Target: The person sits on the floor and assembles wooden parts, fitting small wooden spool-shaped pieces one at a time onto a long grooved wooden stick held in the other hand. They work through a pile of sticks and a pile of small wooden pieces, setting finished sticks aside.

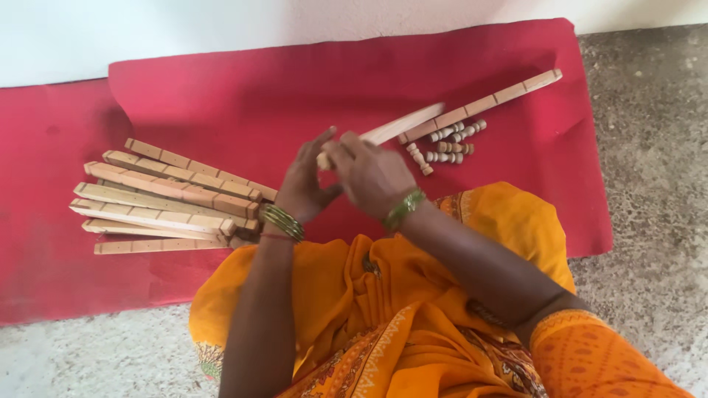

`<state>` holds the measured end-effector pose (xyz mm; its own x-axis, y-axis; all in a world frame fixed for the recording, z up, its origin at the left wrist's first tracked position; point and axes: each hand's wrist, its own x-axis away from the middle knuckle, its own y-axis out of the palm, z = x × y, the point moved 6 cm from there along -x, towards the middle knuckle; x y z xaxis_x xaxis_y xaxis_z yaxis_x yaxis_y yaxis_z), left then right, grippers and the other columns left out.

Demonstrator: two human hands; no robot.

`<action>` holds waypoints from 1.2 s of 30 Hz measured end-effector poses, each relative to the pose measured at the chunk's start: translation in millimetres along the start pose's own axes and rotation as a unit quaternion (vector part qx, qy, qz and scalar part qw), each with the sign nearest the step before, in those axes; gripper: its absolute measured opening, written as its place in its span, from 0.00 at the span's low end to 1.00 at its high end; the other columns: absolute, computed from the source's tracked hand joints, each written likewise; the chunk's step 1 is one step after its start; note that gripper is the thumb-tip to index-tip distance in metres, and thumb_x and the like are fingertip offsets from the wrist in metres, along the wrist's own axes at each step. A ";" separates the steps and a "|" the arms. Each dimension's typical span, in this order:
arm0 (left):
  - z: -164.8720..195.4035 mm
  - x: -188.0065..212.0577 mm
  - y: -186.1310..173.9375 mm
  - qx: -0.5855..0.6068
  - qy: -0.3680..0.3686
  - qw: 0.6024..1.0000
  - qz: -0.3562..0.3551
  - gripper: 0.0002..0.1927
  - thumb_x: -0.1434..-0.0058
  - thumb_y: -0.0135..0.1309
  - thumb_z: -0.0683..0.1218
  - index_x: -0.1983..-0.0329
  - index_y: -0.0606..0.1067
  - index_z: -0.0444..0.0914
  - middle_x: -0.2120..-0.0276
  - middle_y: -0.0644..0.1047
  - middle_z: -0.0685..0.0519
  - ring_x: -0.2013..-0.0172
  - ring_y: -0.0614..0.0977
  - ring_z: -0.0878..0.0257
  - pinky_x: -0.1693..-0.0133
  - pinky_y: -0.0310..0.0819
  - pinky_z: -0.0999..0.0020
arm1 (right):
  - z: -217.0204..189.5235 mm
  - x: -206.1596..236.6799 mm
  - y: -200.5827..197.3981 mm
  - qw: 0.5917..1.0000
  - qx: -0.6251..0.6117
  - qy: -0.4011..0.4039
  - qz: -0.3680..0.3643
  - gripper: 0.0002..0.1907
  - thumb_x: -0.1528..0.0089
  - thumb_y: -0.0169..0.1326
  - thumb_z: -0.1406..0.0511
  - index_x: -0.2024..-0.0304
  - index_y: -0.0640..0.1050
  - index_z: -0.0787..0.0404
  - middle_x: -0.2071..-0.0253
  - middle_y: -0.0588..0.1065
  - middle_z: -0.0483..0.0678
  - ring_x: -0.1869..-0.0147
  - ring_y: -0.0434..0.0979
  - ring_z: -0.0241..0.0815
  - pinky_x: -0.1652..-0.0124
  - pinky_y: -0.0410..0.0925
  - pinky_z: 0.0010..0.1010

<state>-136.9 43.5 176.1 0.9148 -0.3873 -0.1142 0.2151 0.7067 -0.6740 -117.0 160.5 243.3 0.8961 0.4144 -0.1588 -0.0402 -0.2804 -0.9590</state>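
1. Because both hands close on one end of the wooden slat point(398, 125), its long free end sticks out over the small wooden pegs point(446, 145); a swing could, I judge, scatter them across the red cloth point(243, 96).
2. The left hand point(306, 188) curls round the slat's near end from below, and the right hand point(369, 177) grips it from above.
3. If the grip slipped, the slat might strike the single slat point(483, 105) lying just beyond the pegs.
4. The pile of slats point(166, 199) sits loosely stacked near the left wrist; a nudge could shift it.
5. No packages, labels or signs show anywhere.
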 end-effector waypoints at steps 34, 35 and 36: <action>20.3 40.8 -95.9 0.455 0.136 0.819 0.322 0.28 0.24 0.43 0.63 0.51 0.72 0.33 0.66 0.69 0.50 0.67 0.71 0.65 0.60 0.70 0.69 | 110.4 23.4 143.5 0.768 -0.559 0.311 0.031 0.15 0.38 0.57 0.72 0.48 0.79 0.64 0.55 0.82 0.48 0.55 0.84 0.33 0.53 0.79 0.24; 21.6 42.5 -96.9 0.467 0.141 0.813 0.317 0.28 0.24 0.43 0.64 0.51 0.72 0.33 0.66 0.69 0.50 0.67 0.71 0.65 0.60 0.70 0.69 | 110.8 24.7 144.3 0.780 -0.541 0.313 0.027 0.15 0.38 0.57 0.72 0.48 0.79 0.64 0.55 0.82 0.48 0.55 0.84 0.32 0.53 0.79 0.23; 22.6 44.3 -97.8 0.480 0.145 0.807 0.312 0.28 0.24 0.43 0.64 0.50 0.72 0.34 0.67 0.69 0.49 0.68 0.71 0.65 0.59 0.71 0.69 | 110.9 26.1 145.2 0.792 -0.522 0.314 0.024 0.15 0.38 0.57 0.72 0.48 0.79 0.64 0.55 0.82 0.48 0.55 0.84 0.32 0.54 0.79 0.23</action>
<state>-109.7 -29.4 253.5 0.8589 0.1971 -0.4727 0.0365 0.8971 0.4404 -148.5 226.6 73.9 0.9610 -0.0402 0.2734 0.0118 -0.9825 -0.1859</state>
